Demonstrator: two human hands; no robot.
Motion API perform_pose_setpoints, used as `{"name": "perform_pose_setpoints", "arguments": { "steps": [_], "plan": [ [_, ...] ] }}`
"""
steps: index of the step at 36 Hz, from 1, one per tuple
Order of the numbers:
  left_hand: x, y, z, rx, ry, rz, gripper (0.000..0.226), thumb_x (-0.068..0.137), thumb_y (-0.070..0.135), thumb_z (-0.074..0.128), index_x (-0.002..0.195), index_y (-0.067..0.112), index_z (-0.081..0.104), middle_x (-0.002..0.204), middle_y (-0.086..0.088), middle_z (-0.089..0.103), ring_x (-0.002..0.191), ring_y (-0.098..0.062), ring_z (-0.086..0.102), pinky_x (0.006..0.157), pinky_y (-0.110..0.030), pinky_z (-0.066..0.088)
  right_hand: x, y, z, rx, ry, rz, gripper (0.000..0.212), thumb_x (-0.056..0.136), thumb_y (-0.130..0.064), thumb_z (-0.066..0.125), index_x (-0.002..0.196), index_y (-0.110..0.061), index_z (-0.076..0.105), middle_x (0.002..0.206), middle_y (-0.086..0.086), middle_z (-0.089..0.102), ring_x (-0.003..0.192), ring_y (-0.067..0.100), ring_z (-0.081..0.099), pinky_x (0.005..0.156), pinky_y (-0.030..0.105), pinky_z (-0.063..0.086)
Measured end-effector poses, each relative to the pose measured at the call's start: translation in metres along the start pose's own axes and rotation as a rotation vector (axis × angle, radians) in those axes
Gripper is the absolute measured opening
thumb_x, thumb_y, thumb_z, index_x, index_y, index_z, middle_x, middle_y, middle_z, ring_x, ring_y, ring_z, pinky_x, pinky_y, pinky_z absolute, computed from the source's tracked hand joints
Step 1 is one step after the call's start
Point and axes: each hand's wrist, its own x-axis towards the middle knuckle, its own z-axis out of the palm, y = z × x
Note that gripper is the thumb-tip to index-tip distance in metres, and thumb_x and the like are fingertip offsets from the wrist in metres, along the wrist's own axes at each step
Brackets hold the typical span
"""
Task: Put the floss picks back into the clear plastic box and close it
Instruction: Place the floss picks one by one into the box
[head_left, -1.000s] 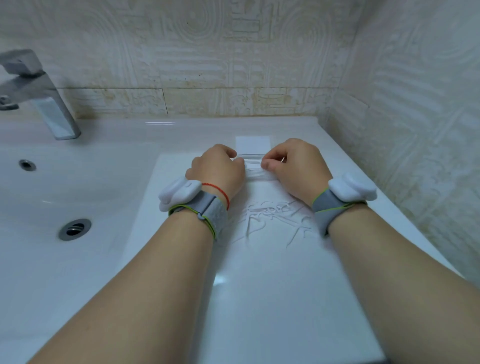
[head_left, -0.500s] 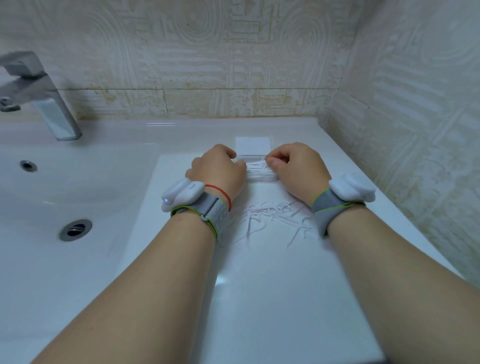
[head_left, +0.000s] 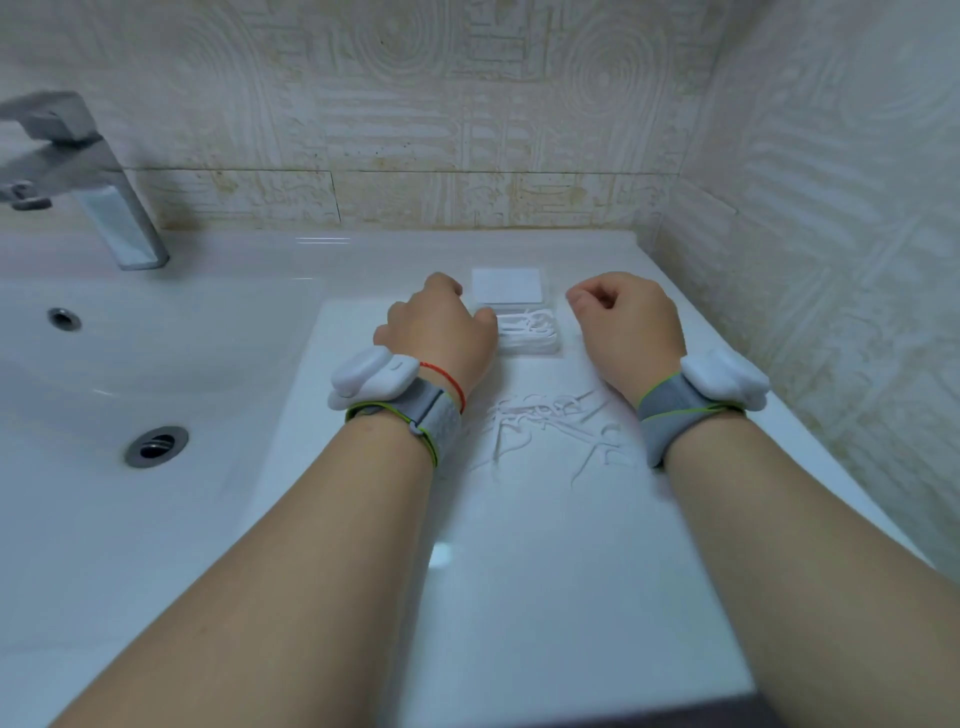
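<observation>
- Clear plastic box (head_left: 529, 332): open, on the white tabletop (head_left: 545, 571) near the back wall, between the two hands; a bundle of white floss picks lies inside it.
- Lid (head_left: 508, 286): flat on the far side of the box, touching its rear edge.
- Loose floss picks (head_left: 550, 426): a scattered white heap on the tabletop, nearer the person than the box, between the wrists.
- Left hand (head_left: 439, 332): loosely curled, thumb tip touching the left edge of the box; whether it grips anything cannot be told.
- Right hand (head_left: 626, 325): loosely curled, just beside the right edge of the box, apart from it, nothing visible in it.
- Wristbands: grey, each with a white device, one per wrist; a red string on the left wrist.
- Sink basin (head_left: 104, 374): left of the tabletop, with drain and metal faucet (head_left: 78, 176).
</observation>
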Motion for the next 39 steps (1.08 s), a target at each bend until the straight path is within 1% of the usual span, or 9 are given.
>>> {"name": "perform_pose_setpoints", "arguments": {
  "steps": [6, 13, 15, 19, 23, 26, 29, 32, 39],
  "plan": [
    [-0.016, -0.001, -0.016, -0.069, 0.074, -0.017, 0.043, 0.082, 0.04, 0.048, 0.122, 0.024, 0.052, 0.107, 0.0, 0.068, 0.109, -0.03, 0.054, 0.087, -0.042, 0.042, -0.007, 0.01, -0.016, 0.153, 0.049, 0.226, 0.015, 0.085, -0.027, 0.06, 0.076, -0.019, 0.068, 0.08, 0.0, 0.068, 0.086, 0.026, 0.063, 0.075, 0.029, 0.048],
    [-0.056, -0.002, -0.044, 0.027, -0.047, 0.069, 0.04, 0.088, 0.036, 0.049, 0.125, 0.021, 0.056, 0.123, -0.005, 0.06, 0.117, -0.03, 0.049, 0.096, -0.04, 0.042, -0.027, 0.001, -0.027, 0.205, -0.021, 0.234, 0.015, 0.085, -0.023, 0.06, 0.071, -0.023, 0.066, 0.075, -0.002, 0.069, 0.084, 0.028, 0.066, 0.085, 0.043, 0.053],
    [-0.076, -0.006, -0.053, 0.048, -0.116, 0.133, 0.045, 0.09, 0.042, 0.048, 0.129, 0.02, 0.054, 0.13, -0.005, 0.057, 0.122, -0.029, 0.047, 0.1, -0.039, 0.039, -0.039, -0.002, -0.035, 0.211, -0.04, 0.207, 0.013, 0.087, -0.023, 0.059, 0.079, -0.022, 0.068, 0.079, -0.002, 0.07, 0.088, 0.026, 0.066, 0.088, 0.042, 0.051],
    [-0.114, -0.006, -0.055, 0.216, -0.267, 0.316, 0.067, 0.088, 0.064, 0.039, 0.134, 0.016, 0.046, 0.135, -0.007, 0.051, 0.127, -0.028, 0.041, 0.103, -0.039, 0.034, -0.067, -0.015, -0.041, 0.036, -0.184, 0.063, 0.025, 0.096, -0.029, 0.049, 0.105, -0.015, 0.068, 0.109, 0.007, 0.069, 0.106, 0.027, 0.06, 0.088, 0.028, 0.042],
    [-0.128, 0.002, -0.047, 0.372, -0.354, 0.387, 0.088, 0.082, 0.074, 0.034, 0.145, 0.013, 0.028, 0.148, -0.01, 0.033, 0.138, -0.031, 0.025, 0.113, -0.044, 0.022, -0.088, -0.042, -0.03, 0.016, -0.29, -0.003, 0.031, 0.1, -0.028, 0.042, 0.112, -0.009, 0.063, 0.118, 0.011, 0.064, 0.112, 0.029, 0.056, 0.09, 0.031, 0.039],
    [-0.131, 0.007, -0.048, 0.278, -0.301, 0.392, 0.062, 0.089, 0.054, 0.041, 0.135, 0.013, 0.038, 0.137, -0.009, 0.046, 0.128, -0.03, 0.037, 0.107, -0.041, 0.029, -0.1, -0.058, -0.025, 0.148, -0.316, 0.02, 0.027, 0.1, -0.024, 0.043, 0.112, -0.01, 0.063, 0.117, 0.009, 0.064, 0.112, 0.025, 0.056, 0.094, 0.03, 0.04],
    [-0.13, 0.01, -0.051, 0.232, -0.27, 0.382, 0.038, 0.092, 0.039, 0.043, 0.117, 0.011, 0.05, 0.122, -0.01, 0.056, 0.114, -0.029, 0.046, 0.094, -0.038, 0.036, -0.106, -0.063, -0.025, 0.311, -0.243, 0.076, 0.023, 0.098, -0.02, 0.046, 0.111, -0.011, 0.064, 0.113, 0.008, 0.067, 0.111, 0.024, 0.058, 0.098, 0.036, 0.043],
    [-0.126, 0.009, -0.048, 0.253, -0.274, 0.388, 0.034, 0.094, 0.04, 0.046, 0.111, 0.011, 0.053, 0.12, -0.011, 0.057, 0.114, -0.029, 0.047, 0.091, -0.036, 0.036, -0.101, -0.055, -0.032, 0.308, -0.161, 0.096, 0.022, 0.095, -0.016, 0.047, 0.109, -0.014, 0.064, 0.113, 0.007, 0.068, 0.11, 0.023, 0.059, 0.099, 0.037, 0.043],
    [-0.111, 0.007, -0.036, 0.131, -0.313, 0.39, 0.038, 0.096, 0.032, 0.046, 0.132, 0.018, 0.05, 0.137, -0.004, 0.051, 0.128, -0.024, 0.043, 0.103, -0.034, 0.036, -0.088, -0.028, -0.043, 0.03, -0.244, 0.06, 0.031, 0.091, -0.01, 0.045, 0.115, -0.019, 0.063, 0.117, 0.001, 0.066, 0.112, 0.02, 0.057, 0.095, 0.025, 0.041]
  ]
}}
